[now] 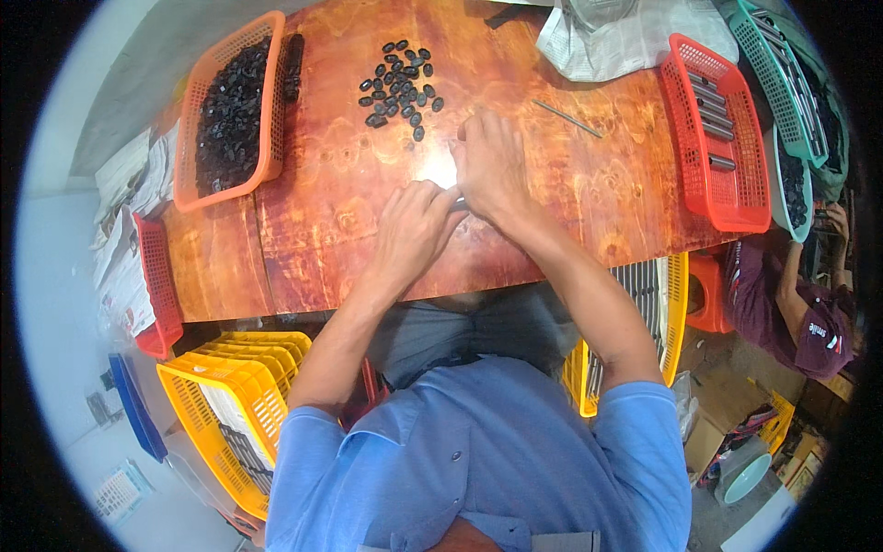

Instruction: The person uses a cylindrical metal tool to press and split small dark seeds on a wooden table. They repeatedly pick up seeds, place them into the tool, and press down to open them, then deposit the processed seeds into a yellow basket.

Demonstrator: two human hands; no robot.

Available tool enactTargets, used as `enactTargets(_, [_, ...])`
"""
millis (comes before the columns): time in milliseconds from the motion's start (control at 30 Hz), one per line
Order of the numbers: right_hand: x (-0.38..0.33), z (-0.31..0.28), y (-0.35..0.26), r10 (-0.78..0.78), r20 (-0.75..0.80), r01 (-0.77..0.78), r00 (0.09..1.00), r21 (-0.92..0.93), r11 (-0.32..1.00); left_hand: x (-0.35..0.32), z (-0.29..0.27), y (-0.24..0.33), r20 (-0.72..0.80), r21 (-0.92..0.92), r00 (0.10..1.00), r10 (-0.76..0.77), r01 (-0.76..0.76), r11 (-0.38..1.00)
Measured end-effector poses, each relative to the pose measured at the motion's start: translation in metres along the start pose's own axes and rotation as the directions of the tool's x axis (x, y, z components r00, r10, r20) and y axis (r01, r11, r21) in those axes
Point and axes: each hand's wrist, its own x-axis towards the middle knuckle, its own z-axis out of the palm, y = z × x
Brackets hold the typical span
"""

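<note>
Both of my hands meet over the near middle of the wooden table (340, 212). My left hand (408, 225) is closed, thumb and fingers pinching a short grey metal-looking piece (459, 204), mostly hidden between the hands. My right hand (492, 166) is bent over beside it, fingers curled and closed; what they hold, if anything, is covered by the hand. Beyond my hands lies a loose pile of small black oval parts (402, 85). Off to the right of my right hand, a thin metal rod (567, 119) rests on the tabletop.
An orange basket (273, 115) of black parts stands at left. At right are a red basket (756, 189) with metal tubes and a green basket (765, 69) with longer ones. Yellow crates (267, 382) sit below the table edge. Another person's arm (791, 285) shows at far right.
</note>
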Motion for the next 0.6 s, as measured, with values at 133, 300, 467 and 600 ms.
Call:
enactTargets(133, [-0.001, 0.003, 0.000, 0.024, -0.018, -0.025, 1.000, -0.020, 0.999, -0.002, 0.006, -0.006, -0.020, -0.047, 0.999, 0.026, -0.027, 0.999])
enactTargets(300, [0.004, 0.008, 0.003, -0.009, -0.121, 0.003, 0.993, -0.047, 0.999, 0.002, 0.006, -0.005, -0.036, -0.001, 0.999, 0.030, -0.030, 1.000])
enactTargets(467, [0.008, 0.010, 0.004, 0.138, -0.103, -0.119, 0.985, 0.168, 0.979, 0.001, 0.005, -0.006, -0.027, 0.061, 0.999, 0.042, -0.041, 0.997])
enactTargets(600, [0.002, 0.009, 0.018, 0.351, -0.217, -0.174, 0.911, 0.568, 0.804, 0.007, -0.005, -0.003, -0.055, 0.111, 0.995, -0.078, 0.083, 0.990])
